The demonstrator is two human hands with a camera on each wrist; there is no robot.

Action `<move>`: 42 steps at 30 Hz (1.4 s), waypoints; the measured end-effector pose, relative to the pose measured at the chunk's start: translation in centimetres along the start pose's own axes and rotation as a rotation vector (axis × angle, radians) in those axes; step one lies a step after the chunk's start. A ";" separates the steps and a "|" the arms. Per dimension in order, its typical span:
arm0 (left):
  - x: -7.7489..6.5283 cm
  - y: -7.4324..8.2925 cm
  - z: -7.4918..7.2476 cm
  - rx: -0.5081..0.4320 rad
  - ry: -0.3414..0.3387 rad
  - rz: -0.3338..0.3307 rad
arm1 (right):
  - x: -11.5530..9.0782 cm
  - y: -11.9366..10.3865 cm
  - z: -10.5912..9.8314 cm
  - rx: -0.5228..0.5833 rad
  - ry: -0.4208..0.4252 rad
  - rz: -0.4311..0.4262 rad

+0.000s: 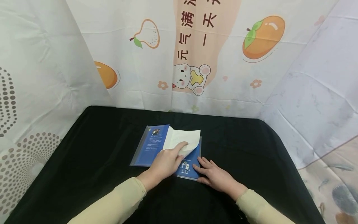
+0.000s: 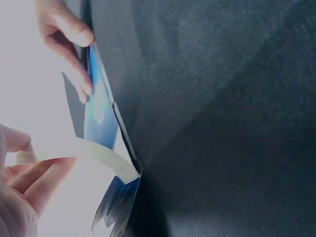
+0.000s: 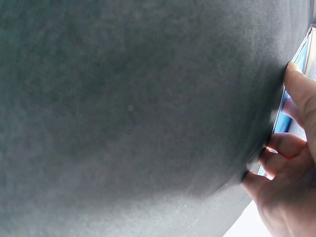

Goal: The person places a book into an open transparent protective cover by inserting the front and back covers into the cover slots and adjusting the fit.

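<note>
A blue-covered book in a clear plastic jacket lies spread on the black-covered table. My left hand pinches its block of white pages between thumb and fingers. In the left wrist view the pages bow in a curve from the left hand down to the spine. My right hand rests at the right edge of the blue back cover, which has small white cartoon figures. The right wrist view has the right hand's fingers spread along the book's edge and the cloth.
Black cloth covers the table around the book. A white curtain printed with fruit and a cartoon animal hangs behind the table's far edge. More patterned curtains hang at the left and right.
</note>
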State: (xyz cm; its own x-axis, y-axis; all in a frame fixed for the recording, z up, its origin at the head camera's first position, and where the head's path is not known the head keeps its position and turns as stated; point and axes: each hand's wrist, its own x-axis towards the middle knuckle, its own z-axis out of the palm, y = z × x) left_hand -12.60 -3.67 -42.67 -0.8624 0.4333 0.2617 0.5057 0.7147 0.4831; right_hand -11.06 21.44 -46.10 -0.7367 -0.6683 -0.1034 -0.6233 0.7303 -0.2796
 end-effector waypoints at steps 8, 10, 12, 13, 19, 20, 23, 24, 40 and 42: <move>-0.4 0.1 -1.6 -0.109 0.052 -0.150 | 0.0 0.0 0.1 0.014 0.000 -0.001; -0.6 -0.1 -1.9 -0.126 0.073 -0.175 | 0.0 0.0 0.1 0.017 -0.001 0.002; -0.8 -0.2 -2.2 -0.141 0.097 -0.197 | 0.0 0.0 0.2 0.017 -0.003 0.007; -0.8 -0.3 -2.3 -0.149 0.111 -0.207 | 0.0 0.0 0.2 0.017 -0.005 0.010; -1.3 -0.5 -3.3 -0.193 0.172 -0.270 | -0.1 0.0 0.4 0.018 -0.006 0.019; -1.5 -0.6 -3.5 -0.201 0.177 -0.279 | -0.1 0.0 0.4 0.019 -0.004 0.018; -1.8 -0.7 -4.2 -0.226 0.194 -0.300 | -0.2 -0.1 0.3 0.020 -0.001 0.016; -1.9 -0.8 -4.3 -0.230 0.201 -0.304 | -0.2 -0.1 0.3 0.021 -0.002 0.016; -3.9 -3.0 -6.3 -0.260 0.234 -0.377 | -0.3 -0.1 0.4 0.025 0.000 0.023; -4.2 -3.2 -6.4 -0.262 0.231 -0.386 | -0.3 -0.1 0.4 0.025 0.003 0.023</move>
State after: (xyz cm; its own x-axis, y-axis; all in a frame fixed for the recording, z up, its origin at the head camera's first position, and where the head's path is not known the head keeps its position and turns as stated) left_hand -10.75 -11.34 -40.00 -0.9824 0.0114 0.1864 0.1526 0.6246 0.7659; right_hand -10.66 21.53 -46.43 -0.7513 -0.6511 -0.1076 -0.5995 0.7416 -0.3011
